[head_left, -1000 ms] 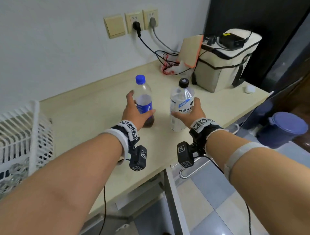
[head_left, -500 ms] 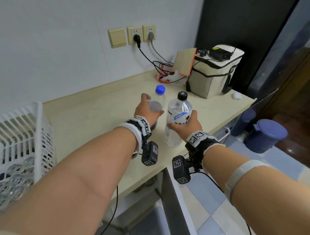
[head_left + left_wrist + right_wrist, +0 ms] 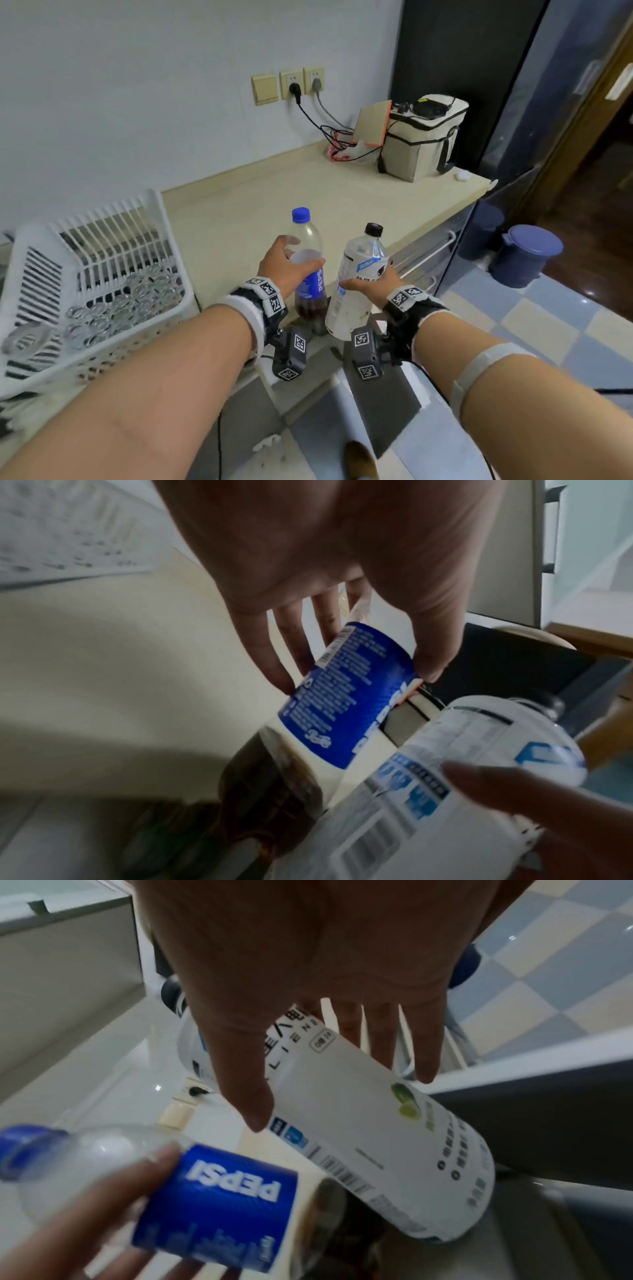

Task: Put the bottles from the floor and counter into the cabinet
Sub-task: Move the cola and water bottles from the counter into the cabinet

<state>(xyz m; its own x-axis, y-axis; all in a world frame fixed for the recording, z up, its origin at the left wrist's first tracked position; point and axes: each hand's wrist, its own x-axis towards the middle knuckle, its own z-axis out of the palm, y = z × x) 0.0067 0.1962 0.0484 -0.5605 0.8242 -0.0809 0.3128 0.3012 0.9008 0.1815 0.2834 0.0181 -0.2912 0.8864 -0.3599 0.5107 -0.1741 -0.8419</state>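
My left hand (image 3: 286,265) grips a blue-capped Pepsi bottle (image 3: 309,274) with a little dark cola at its bottom, held off the counter (image 3: 239,219) near its front edge. My right hand (image 3: 371,286) grips a white-labelled bottle with a black cap (image 3: 356,284), tilted slightly, right beside the Pepsi bottle. In the left wrist view my fingers (image 3: 284,653) and thumb pinch the Pepsi bottle (image 3: 346,696) at its blue label. In the right wrist view my thumb and fingers (image 3: 424,1047) wrap the white bottle (image 3: 369,1123). An open cabinet door (image 3: 380,401) stands below my hands.
A white plastic basket (image 3: 164,240) holding several glasses sits at the counter's left. A beige cooler bag (image 3: 421,144), a board, cables and wall sockets (image 3: 301,84) are at the far right. A blue lidded bin (image 3: 527,253) stands on the tiled floor.
Both hands have lifted their bottles off the counter and drawn them back toward me, past the front edge. The view has pulled back and dropped toward the cabinet.
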